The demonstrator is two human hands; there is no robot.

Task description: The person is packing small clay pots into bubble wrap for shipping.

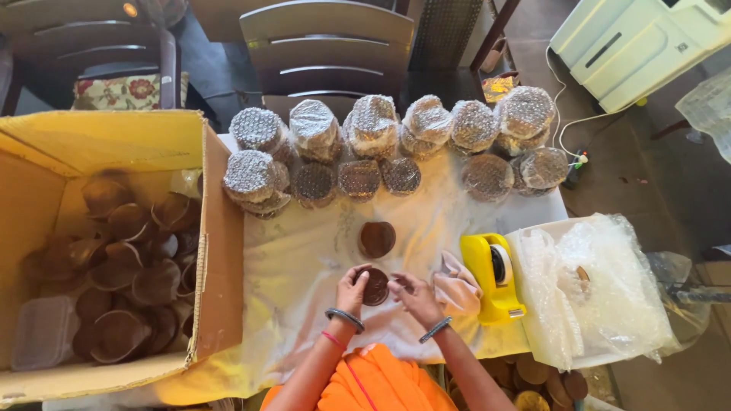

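From the head view, our left hand (352, 290) grasps a brown round disc (375, 287) over the cloth-covered table (304, 259) — our right hand (416, 296) open beside it, near a yellow tape dispenser (493, 278) — bubble-wrapped bundles (396, 141) lined beyond.
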